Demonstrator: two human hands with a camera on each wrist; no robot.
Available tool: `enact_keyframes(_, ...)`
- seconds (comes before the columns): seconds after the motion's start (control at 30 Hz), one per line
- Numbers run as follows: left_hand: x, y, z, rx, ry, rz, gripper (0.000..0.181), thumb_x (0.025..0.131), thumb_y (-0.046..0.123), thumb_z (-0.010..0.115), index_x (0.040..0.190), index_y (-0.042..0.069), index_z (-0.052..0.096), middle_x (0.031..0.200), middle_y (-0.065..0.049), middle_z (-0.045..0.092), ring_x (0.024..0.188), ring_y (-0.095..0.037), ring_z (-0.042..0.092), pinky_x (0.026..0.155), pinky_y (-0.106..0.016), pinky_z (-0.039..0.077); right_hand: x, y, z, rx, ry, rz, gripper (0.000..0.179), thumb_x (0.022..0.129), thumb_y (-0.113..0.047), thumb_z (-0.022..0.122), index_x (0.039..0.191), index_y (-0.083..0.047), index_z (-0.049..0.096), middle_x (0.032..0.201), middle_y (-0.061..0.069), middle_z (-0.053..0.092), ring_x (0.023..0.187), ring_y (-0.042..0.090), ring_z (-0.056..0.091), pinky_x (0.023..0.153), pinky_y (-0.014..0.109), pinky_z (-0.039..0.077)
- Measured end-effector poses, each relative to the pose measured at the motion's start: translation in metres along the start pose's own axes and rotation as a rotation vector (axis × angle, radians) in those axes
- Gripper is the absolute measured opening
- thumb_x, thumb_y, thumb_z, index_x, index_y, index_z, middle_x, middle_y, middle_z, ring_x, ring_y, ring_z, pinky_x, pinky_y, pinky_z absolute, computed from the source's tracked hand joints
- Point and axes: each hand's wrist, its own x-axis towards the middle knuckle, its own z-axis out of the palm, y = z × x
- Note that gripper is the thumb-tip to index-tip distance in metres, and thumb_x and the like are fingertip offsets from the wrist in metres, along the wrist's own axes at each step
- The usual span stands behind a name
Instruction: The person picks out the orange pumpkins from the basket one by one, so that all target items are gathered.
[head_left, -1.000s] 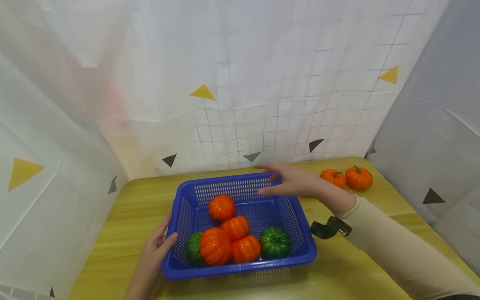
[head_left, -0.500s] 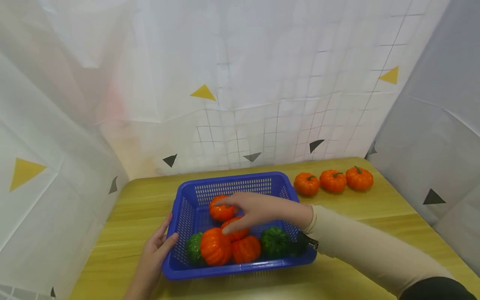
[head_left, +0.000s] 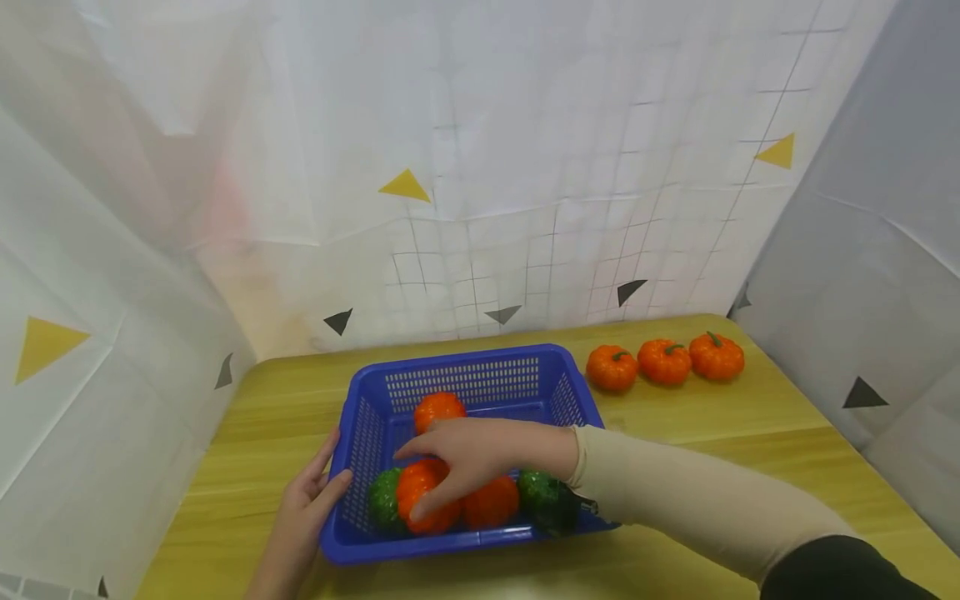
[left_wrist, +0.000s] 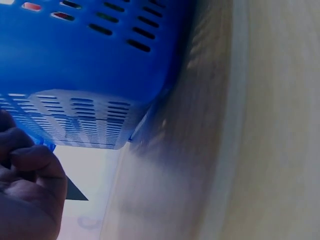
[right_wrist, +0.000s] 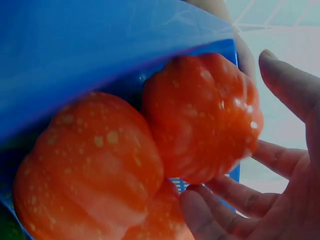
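Observation:
A blue plastic basket (head_left: 450,360) stands on the table with orange and green pumpkins inside. My left hand (head_left: 300,508) holds the basket's left side, its thumb at the rim. Inside, my right hand (head_left: 483,450) spreads its fingers around the front-left orange pumpkin (head_left: 422,482). The right wrist view shows an orange pumpkin (right_wrist: 205,117) between the spread thumb and fingers, the thumb apart from it. A green pumpkin (head_left: 384,502) lies left of it. Also inside are a back orange pumpkin (head_left: 437,407), another orange one (head_left: 495,502) and a right-hand green one (head_left: 534,490), partly covered by my arm.
Three orange pumpkins stand in a row at the table's back right: a near one (head_left: 612,368), a middle one (head_left: 663,363) and an outer one (head_left: 716,358). Pale patterned sheets (head_left: 480,167) rise behind and beside the wooden table (head_left: 240,458).
My right hand has moved left and toward me, from over the basket's back right to the front-left pumpkin. A pumpkin outside, earlier hidden by it, now shows. The left hand stays put.

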Motion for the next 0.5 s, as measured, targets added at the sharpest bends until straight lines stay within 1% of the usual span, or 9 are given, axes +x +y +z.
enact_keyframes(0.13,-0.0013,-0.0001,0.0005,-0.005,0.001,-0.004,0.066,0.099,0.026,0.062,0.156,0.028,0.03,0.138,-0.025,0.053,0.113,-0.036,0.063,0.082,-0.047,0.058,0.001,-0.0039,0.0041,-0.048,-0.017,0.024,0.074,0.084,-0.065,0.066,0.144,-0.025,0.051,0.134,-0.003,0.056,0.113,0.01,0.054,0.096,0.039,0.051)
enact_keyframes(0.3,-0.0017,-0.0009,0.0007,-0.014,-0.001,-0.009,0.066,0.099,0.026,0.062,0.157,0.028,0.03,0.139,-0.025,0.052,0.113,-0.035,0.063,0.083,-0.047,0.058,0.0003,-0.0092,0.0056,-0.093,-0.016,0.037,0.073,0.082,-0.064,0.068,0.143,-0.026,0.052,0.121,-0.007,0.06,0.1,0.006,0.056,0.088,0.033,0.053)
enact_keyframes(0.5,-0.0015,-0.0014,0.0008,-0.036,-0.002,-0.026,0.067,0.098,0.026,0.062,0.157,0.027,0.029,0.139,-0.025,0.052,0.114,-0.035,0.062,0.084,-0.047,0.057,-0.0015,-0.0098,0.0052,-0.073,0.005,0.045,0.069,0.081,-0.06,0.073,0.138,-0.024,0.055,0.114,-0.012,0.062,0.095,0.003,0.056,0.085,0.028,0.053)
